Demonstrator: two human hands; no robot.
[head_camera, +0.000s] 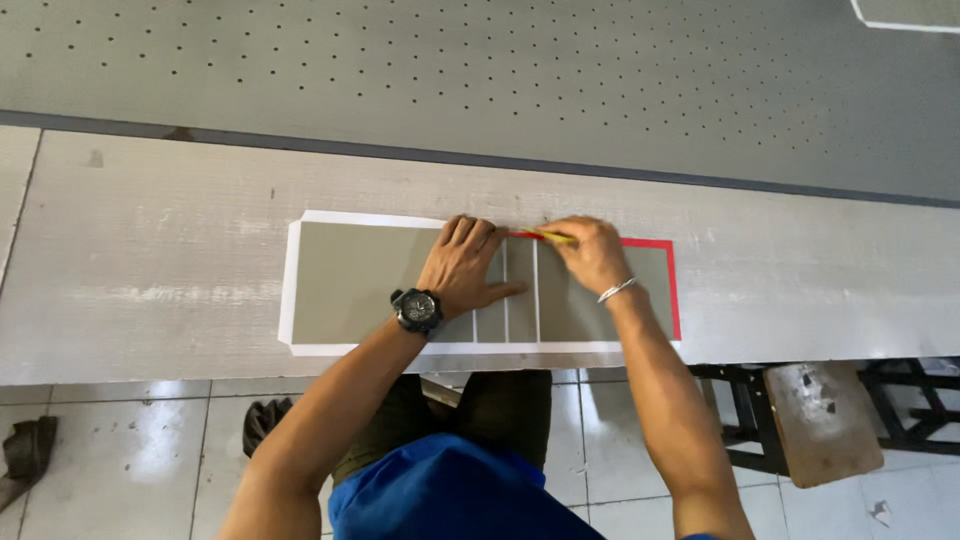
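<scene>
A flat olive-grey sheet (350, 280) with a white border lies on a long pale workbench (150, 290); its right edge is outlined in red. White lines divide the sheet's middle into narrow strips. My left hand (462, 265), with a black wristwatch, presses flat on the sheet with fingers spread. My right hand (592, 255), wearing a silver bracelet, grips a yellow and red pencil (540, 236) whose tip rests near the sheet's top edge, between my two hands.
Beyond the bench lies a grey perforated board (500, 70). Below the bench edge are a tiled floor (130, 450), a worn stool on a black metal frame (820, 420) at the right, and dark cloth pieces (28, 450) on the left.
</scene>
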